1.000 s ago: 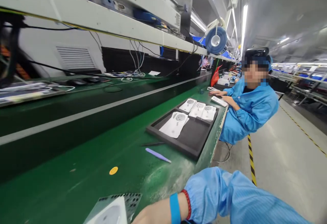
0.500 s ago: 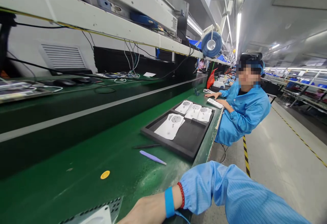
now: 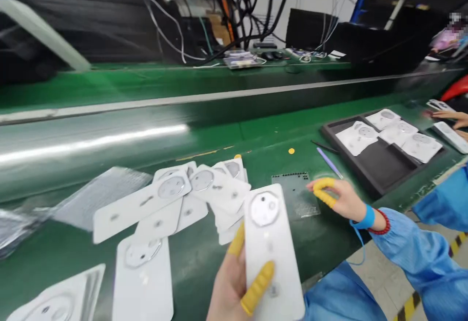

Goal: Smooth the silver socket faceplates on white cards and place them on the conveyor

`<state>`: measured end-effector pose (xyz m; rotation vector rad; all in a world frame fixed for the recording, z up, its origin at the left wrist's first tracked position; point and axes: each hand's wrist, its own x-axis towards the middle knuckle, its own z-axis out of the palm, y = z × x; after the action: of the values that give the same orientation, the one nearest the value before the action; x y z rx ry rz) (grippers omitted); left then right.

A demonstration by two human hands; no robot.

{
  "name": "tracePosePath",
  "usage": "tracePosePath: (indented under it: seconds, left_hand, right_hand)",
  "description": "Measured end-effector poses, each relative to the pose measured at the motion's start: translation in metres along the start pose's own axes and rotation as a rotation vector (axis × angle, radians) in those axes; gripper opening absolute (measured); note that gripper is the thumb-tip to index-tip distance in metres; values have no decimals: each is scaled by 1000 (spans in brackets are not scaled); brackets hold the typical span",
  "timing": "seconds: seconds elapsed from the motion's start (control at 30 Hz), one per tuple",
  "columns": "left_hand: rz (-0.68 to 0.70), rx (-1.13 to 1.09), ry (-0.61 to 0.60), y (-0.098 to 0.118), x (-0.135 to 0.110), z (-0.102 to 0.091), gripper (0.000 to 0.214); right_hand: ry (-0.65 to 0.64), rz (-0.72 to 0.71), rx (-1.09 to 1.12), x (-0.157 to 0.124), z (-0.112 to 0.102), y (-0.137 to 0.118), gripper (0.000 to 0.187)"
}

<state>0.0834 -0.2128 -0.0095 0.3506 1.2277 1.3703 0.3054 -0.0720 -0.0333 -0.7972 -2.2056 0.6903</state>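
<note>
My left hand (image 3: 234,282), with yellow finger cots, holds a white phone back cover (image 3: 276,248) upright, its round camera ring at the top. My right hand (image 3: 340,199) has its fingertips pinched together at the right edge of a clear perforated sheet (image 3: 292,194) on the bench. Whatever those fingertips hold, if anything, is too small to make out. Left of my left hand, several white back covers (image 3: 139,206) overlap in a loose pile. Nearer me lie another cover (image 3: 142,282) and a stack of covers (image 3: 58,301).
A black tray (image 3: 376,174) with several white covers sits at right. Purple tweezers (image 3: 328,161) and a yellow disc (image 3: 291,150) lie before it. Clear plastic wrap (image 3: 102,196) is at left. A co-worker's hand (image 3: 451,115) rests at far right.
My view has swung left from the co-worker's side to the bench before me. My left hand, holding a back cover, has come into view. My right hand now shows its pinched fingers.
</note>
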Motion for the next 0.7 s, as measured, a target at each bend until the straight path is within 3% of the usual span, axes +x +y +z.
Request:
tracePosePath:
  seconds: [0.1, 0.27, 0.4, 0.6, 0.7]
  left_hand:
    - [9, -74, -54, -5, -9, 11, 93]
    - [-17, -125, 41, -6, -24, 27, 80]
    - [34, -105, 50, -5, -35, 30, 68]
    - [4, -26, 68, -9, -45, 26, 65]
    - [11, 0, 80, -12, -50, 26, 68]
  right_hand:
    - [131, -18, 50, 17, -2, -34, 4]
    - [49, -306, -74, 38, 17, -85, 10]
    - [-16, -440, -256, 40, 27, -94, 15]
    - [-135, -359, -239, 37, 20, -96, 23]
    - [-174, -389, -224, 37, 15, -94, 25]
